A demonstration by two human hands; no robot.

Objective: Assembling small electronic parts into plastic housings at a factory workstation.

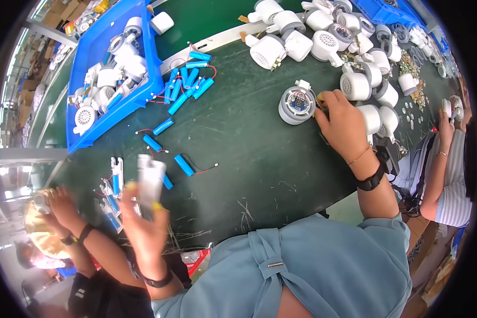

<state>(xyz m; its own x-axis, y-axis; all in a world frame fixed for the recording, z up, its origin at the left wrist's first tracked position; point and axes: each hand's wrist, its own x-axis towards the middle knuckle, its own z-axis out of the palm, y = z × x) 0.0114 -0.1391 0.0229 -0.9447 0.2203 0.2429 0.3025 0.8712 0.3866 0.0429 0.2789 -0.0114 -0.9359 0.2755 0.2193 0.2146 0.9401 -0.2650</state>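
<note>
Blue bin (93,50) of white parts far left on green bench (249,159). Left hand (146,222) raised, grip closed around white housing piece (149,177). Blue battery cells (188,82) scattered mid-bench. Right hand (344,124) fingers pinched at edge of round grey-white unit (297,105) resting on bench.

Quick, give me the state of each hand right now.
Left hand: closed on a white handle piece, raised.
Right hand: fingers curled, touching the round grey fan housing.

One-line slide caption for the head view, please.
Left hand lifts a white housing piece while right hand touches a round grey-white unit on a green worktable beside blue battery cells.
</note>
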